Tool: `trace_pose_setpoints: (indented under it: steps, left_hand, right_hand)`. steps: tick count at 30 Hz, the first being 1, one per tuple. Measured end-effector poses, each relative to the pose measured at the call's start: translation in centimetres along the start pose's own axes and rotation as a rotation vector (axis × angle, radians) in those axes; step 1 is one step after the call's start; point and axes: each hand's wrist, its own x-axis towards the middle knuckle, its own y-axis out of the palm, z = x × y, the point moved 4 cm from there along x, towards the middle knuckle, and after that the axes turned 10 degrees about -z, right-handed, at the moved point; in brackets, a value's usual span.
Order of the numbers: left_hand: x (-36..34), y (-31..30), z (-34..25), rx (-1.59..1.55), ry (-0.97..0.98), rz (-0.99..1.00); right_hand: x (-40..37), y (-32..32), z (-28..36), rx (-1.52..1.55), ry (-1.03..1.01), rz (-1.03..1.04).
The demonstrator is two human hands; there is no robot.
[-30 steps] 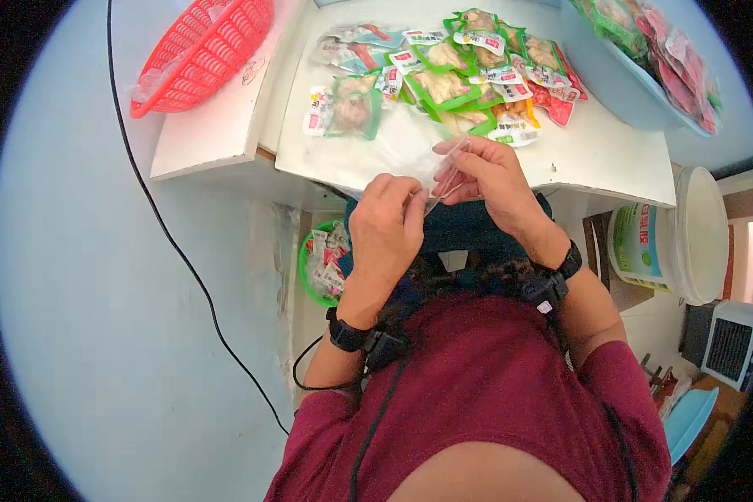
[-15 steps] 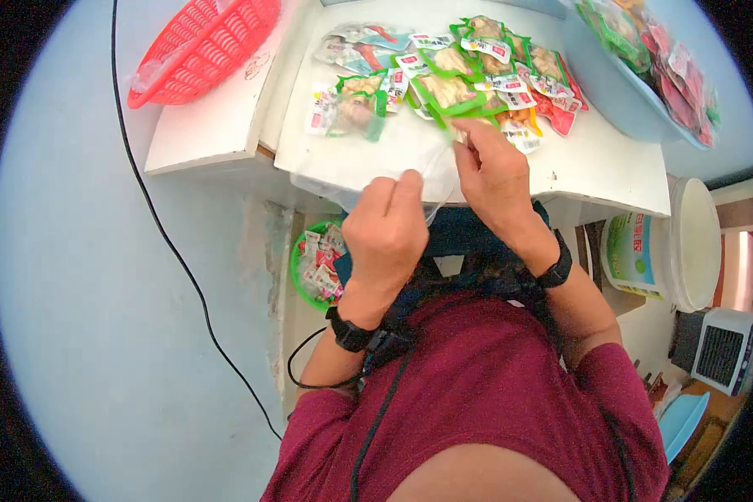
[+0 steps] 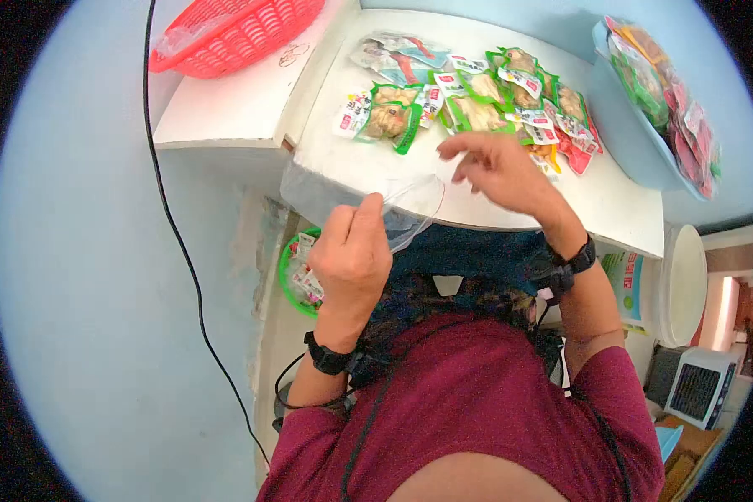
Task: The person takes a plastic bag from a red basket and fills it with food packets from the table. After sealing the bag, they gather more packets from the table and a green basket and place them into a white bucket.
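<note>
My left hand pinches the edge of a clear plastic bag, whose mouth spreads open at the table's front edge. To the right of the bag, my right hand hovers with its fingers apart and nothing in them. Just beyond it lies a heap of green-edged food packets, with some red and yellow ones on the right. Two green-edged packets overlap on the left side of the table, behind the bag. Behind those rest silvery-blue packets.
A red plastic basket stands on the white ledge at left. At right a blue basin holds many packets. Below the table are a green basket with small sachets and a white bucket. A black cable hangs at left.
My right hand has come off the bag and a green packet, and its fingers have spread. My left hand still grips the bag. The camera view has shifted slightly.
</note>
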Motion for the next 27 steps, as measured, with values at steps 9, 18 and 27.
trace_pose_setpoints:
  steps: [9,18,27]
  left_hand:
    - [-0.2,-1.2,1.3,0.038,-0.093,0.056]
    - [-0.3,-1.3,2.1,0.021,-0.142,0.032]
    - [0.1,-1.5,2.2,0.028,-0.163,0.009]
  right_hand:
    - [8.2,4.0,0.4,-0.506,-0.315,-0.11]
    - [8.2,8.3,1.1,-0.763,-0.582,-0.061]
    - [7.8,8.8,-0.6,-0.674,-0.573,-0.014]
